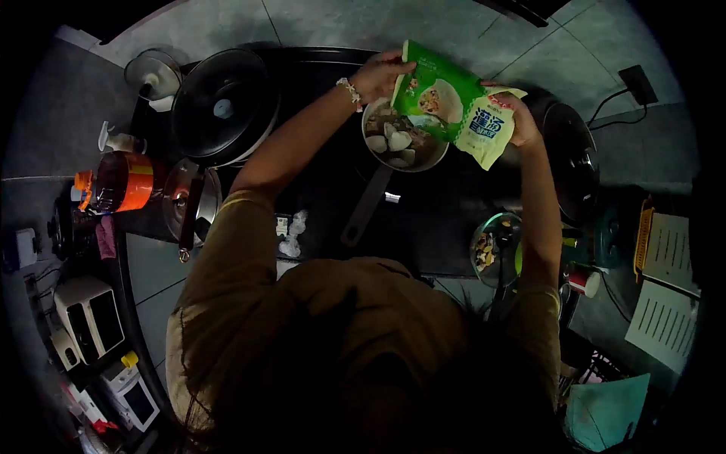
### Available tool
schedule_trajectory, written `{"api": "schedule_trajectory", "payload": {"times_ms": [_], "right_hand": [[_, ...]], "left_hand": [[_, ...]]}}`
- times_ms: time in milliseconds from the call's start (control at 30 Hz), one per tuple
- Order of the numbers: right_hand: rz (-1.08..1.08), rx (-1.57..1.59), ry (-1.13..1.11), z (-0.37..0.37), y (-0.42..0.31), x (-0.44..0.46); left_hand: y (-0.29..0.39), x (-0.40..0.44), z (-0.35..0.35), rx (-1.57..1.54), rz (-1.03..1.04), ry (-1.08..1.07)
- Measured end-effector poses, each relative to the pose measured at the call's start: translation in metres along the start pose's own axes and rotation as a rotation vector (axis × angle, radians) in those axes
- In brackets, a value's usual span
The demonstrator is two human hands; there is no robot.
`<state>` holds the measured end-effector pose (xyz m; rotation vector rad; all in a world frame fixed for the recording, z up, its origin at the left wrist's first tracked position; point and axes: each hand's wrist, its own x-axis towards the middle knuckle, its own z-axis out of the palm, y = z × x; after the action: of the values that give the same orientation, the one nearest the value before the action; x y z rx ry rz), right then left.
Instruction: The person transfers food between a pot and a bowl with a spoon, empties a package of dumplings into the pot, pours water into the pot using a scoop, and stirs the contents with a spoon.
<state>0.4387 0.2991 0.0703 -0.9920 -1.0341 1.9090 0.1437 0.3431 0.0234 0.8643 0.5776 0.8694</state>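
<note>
Between my two hands a green and pale yellow food packet (435, 94) is stretched out, tilted, over the far right part of a small pan. My left hand (382, 76) grips its left end, with the fingers closed on the edge. At the other end my right hand (523, 125) holds the pale yellow part. Below the packet the saucepan (376, 155) contains white rounded pieces (398, 141) and some brownish food; its dark handle (366, 208) points toward me. The packet hides part of the pan's contents.
On the left stand a large dark lidded pan (223, 106), a glass lid (181, 198) and an orange-labelled bottle (136, 181). To the right are another dark pan (569, 155), a glass bowl of food pieces (484, 253) and a red cup (581, 283).
</note>
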Motion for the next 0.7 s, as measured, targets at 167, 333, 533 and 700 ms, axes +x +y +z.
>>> {"api": "schedule_trajectory", "payload": {"times_ms": [167,333,533,700], "right_hand": [[-0.012,-0.042,-0.017,0.005,-0.008,-0.001],[-0.047,-0.087,-0.009,0.013,-0.017,-0.001],[-0.115,-0.165,-0.055,0.022,-0.02,0.003],[-0.182,-0.246,-0.042,0.022,-0.017,0.008]], "left_hand": [[-0.002,0.005,-0.01,0.001,0.044,-0.006],[0.007,0.0,-0.002,0.017,0.085,-0.012],[0.008,-0.004,-0.01,0.013,0.11,-0.043],[0.005,-0.009,-0.02,0.01,0.109,-0.09]]}}
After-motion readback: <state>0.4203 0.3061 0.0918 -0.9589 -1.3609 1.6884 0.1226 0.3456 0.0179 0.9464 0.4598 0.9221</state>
